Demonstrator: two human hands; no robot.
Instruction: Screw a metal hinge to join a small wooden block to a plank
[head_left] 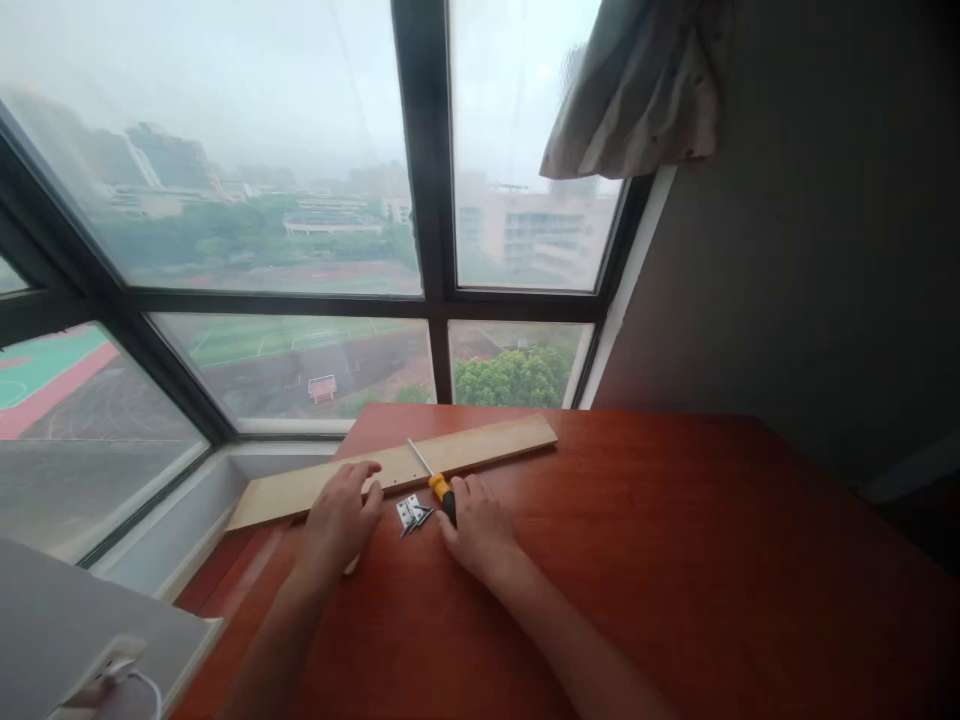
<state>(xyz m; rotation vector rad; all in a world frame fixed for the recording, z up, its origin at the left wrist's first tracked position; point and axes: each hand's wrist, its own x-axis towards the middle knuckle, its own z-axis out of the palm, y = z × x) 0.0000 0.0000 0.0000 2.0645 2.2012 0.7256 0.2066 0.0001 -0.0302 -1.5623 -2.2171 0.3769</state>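
A long pale wooden board (pixel 480 446) with small holes lies slantwise across the red-brown table (pixel 637 560). My left hand (pixel 339 515) is over the near side of the board, its fingers apart and loosely bent, with nothing visible in them. The end of another light piece (pixel 352 566) shows beneath that wrist, mostly hidden. In my right hand (pixel 478 522) is the black end of a yellow-and-black screwdriver (pixel 438 484), whose metal shaft points away over the board. Between the hands lies a silver hinge (pixel 409 510) with several screws (pixel 421 519) beside it.
Dark-framed windows (pixel 439 200) rise behind the table's far edge. A curtain (pixel 637 100) hangs at upper right beside a dark wall (pixel 787 250). At lower left, a white plug (pixel 120 668) with a cable sits in a socket near the table.
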